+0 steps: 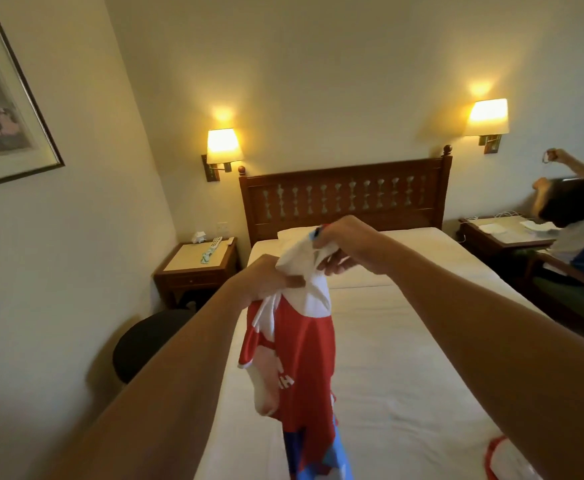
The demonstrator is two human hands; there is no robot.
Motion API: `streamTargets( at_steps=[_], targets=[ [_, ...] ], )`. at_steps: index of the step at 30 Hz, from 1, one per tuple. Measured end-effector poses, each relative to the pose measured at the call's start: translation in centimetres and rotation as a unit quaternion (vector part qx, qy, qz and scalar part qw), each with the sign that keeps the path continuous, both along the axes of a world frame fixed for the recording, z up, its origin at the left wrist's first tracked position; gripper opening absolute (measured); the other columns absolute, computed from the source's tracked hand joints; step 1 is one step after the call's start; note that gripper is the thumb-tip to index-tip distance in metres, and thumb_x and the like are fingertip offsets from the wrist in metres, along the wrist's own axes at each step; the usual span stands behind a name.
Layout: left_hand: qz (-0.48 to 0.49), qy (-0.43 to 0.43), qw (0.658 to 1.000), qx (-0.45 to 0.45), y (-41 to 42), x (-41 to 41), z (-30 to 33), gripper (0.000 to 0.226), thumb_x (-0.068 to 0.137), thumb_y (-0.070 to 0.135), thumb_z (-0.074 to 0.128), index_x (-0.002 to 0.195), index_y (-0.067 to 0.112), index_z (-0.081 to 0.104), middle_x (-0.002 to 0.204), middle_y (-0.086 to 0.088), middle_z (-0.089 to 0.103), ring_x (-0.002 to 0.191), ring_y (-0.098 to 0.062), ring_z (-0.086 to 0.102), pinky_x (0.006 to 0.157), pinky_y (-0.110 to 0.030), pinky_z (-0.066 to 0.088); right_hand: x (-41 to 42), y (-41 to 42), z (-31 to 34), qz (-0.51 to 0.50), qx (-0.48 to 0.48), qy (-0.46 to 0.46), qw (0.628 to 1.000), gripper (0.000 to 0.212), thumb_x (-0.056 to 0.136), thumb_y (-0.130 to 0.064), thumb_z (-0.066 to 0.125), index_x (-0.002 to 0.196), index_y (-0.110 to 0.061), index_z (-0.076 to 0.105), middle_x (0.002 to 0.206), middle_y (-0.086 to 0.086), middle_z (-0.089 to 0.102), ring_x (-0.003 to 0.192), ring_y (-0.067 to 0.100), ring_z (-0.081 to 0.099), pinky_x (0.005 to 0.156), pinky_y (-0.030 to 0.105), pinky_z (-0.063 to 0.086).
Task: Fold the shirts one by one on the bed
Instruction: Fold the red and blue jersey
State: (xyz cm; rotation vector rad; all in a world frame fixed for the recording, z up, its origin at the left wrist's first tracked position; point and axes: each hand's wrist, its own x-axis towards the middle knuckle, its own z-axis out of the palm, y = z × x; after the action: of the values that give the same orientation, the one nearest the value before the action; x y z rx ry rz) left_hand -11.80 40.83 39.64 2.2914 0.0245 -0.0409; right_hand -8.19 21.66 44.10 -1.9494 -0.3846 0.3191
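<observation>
I am looking at the bed [404, 358], its white sheet lying bare, a pillow [292, 234] sitting by the headboard [346, 195], another garment [508, 459] lying at its near right corner.

Red football shirt with white sleeves and white lettering [301, 355]: bunched, hanging vertically at frame centre, lifted above the bed. White upper part gathered at the top, red body drooping to the lower centre, blue-patterned fabric at its bottom edge. White-sheeted bed with dark wooden headboard [404, 358]: fills centre and right. Second red-and-white garment [507, 459]: lying on the sheet, lower right corner, partly cut off.
</observation>
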Motion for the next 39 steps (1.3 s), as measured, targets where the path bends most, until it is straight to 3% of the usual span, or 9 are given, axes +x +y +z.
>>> streamTargets(
  at_steps=[6, 11, 17, 21, 23, 25, 30, 34, 39],
  targets=[
    [-0.022, 0.012, 0.990, -0.141, -0.6, 0.3, 0.8, 0.035, 0.085, 0.026, 0.075, 0.116, 0.010, 0.069, 0.109, -0.015, 0.072, 0.105, -0.032, 0.068, 0.098, -0.044, 0.055, 0.3, 1.8, 0.7, -0.033, 0.177, 0.007, 0.984, 0.030, 0.089, -0.007, 0.062, 0.115, 0.009, 0.065, 0.091, 0.020, 0.072, 0.068, 0.022, 0.072, 0.061, 0.029, 0.056],
    [0.011, -0.030, 0.979, -0.201, 0.0, 0.4, 1.1, 0.011, 0.100, 0.023, 0.061, 0.105, 0.018, 0.071, 0.098, -0.007, 0.074, 0.091, -0.021, 0.070, 0.072, -0.027, 0.057, 0.8, 0.3, -2.1, 0.026, 0.249, 0.051, 0.967, 0.044, 0.083, -0.020, 0.055, 0.122, -0.001, 0.065, 0.106, 0.014, 0.074, 0.092, 0.025, 0.068, 0.085, 0.039, 0.049],
    [0.054, -0.037, 0.960, -0.273, 0.1, 0.9, 1.7, 0.023, 0.104, 0.017, 0.052, 0.113, 0.023, 0.072, 0.105, -0.009, 0.076, 0.094, -0.024, 0.072, 0.072, -0.032, 0.056, 1.5, -0.7, -7.9, 0.033, -0.080, 0.031, 0.996, 0.037, 0.074, -0.011, 0.071, 0.111, -0.017, 0.069, 0.115, 0.015, 0.071, 0.095, 0.020, 0.059, 0.072, 0.030, 0.041],
    [0.057, -0.041, 0.946, -0.316, -0.1, 1.1, 2.4, 0.020, 0.104, 0.020, 0.055, 0.113, 0.023, 0.071, 0.107, -0.010, 0.075, 0.102, -0.028, 0.071, 0.087, -0.040, 0.060, 1.5, -0.1, -9.5, 0.076, -0.128, -0.011, 0.989, 0.041, 0.079, -0.021, 0.078, 0.118, -0.012, 0.070, 0.108, 0.007, 0.072, 0.100, 0.024, 0.065, 0.075, 0.029, 0.051],
    [0.056, -0.036, 0.939, -0.336, 0.0, 1.0, 2.5, 0.018, 0.104, 0.021, 0.055, 0.114, 0.023, 0.070, 0.106, -0.011, 0.074, 0.101, -0.028, 0.071, 0.092, -0.043, 0.058, 1.6, -0.2, -10.2, 0.069, -0.151, -0.062, 0.984, 0.013, 0.090, -0.016, 0.070, 0.101, -0.011, 0.076, 0.092, 0.005, 0.072, 0.092, 0.024, 0.067, 0.083, 0.034, 0.055],
    [0.065, -0.038, 0.935, -0.346, 0.6, 1.0, 2.5, 0.018, 0.104, 0.023, 0.055, 0.116, 0.022, 0.069, 0.105, -0.011, 0.074, 0.098, -0.027, 0.070, 0.091, -0.043, 0.058, 1.7, -0.6, -10.4, 0.034, -0.126, -0.092, 0.987, 0.018, 0.094, -0.010, 0.063, 0.080, -0.017, 0.073, 0.078, 0.001, 0.068, 0.079, 0.018, 0.062, 0.078, 0.033, 0.052],
    [0.135, -0.042, 0.943, -0.300, 3.4, 0.7, 1.6, 0.030, 0.096, 0.034, 0.061, 0.118, 0.016, 0.070, 0.107, -0.014, 0.074, 0.102, -0.034, 0.070, 0.096, -0.053, 0.055, 2.7, -1.1, -9.0, -0.109, -0.001, -0.115, 0.987, 0.015, 0.091, -0.006, 0.060, 0.081, -0.012, 0.069, 0.073, 0.005, 0.064, 0.068, 0.018, 0.056, 0.067, 0.034, 0.045],
    [0.177, -0.013, 0.969, -0.172, 5.1, 0.5, 0.2, 0.031, 0.094, 0.027, 0.061, 0.122, 0.014, 0.061, 0.111, -0.008, 0.064, 0.096, -0.025, 0.061, 0.076, -0.037, 0.050, 3.3, -0.4, -6.9, -0.132, 0.045, -0.153, 0.978, 0.014, 0.098, -0.011, 0.055, 0.090, -0.014, 0.065, 0.077, 0.004, 0.062, 0.067, 0.016, 0.054, 0.062, 0.031, 0.041],
    [0.064, 0.034, 0.996, -0.044, 3.8, 1.2, -1.1, 0.098, 0.064, 0.059, 0.087, 0.146, 0.040, 0.038, 0.142, 0.005, 0.045, 0.133, -0.024, 0.040, 0.109, -0.047, 0.041, 3.0, 1.5, -4.2, -0.007, -0.091, -0.240, 0.967, 0.015, 0.095, -0.012, 0.059, 0.087, -0.020, 0.069, 0.084, -0.009, 0.064, 0.080, 0.008, 0.058, 0.069, 0.024, 0.042]
  ],
)
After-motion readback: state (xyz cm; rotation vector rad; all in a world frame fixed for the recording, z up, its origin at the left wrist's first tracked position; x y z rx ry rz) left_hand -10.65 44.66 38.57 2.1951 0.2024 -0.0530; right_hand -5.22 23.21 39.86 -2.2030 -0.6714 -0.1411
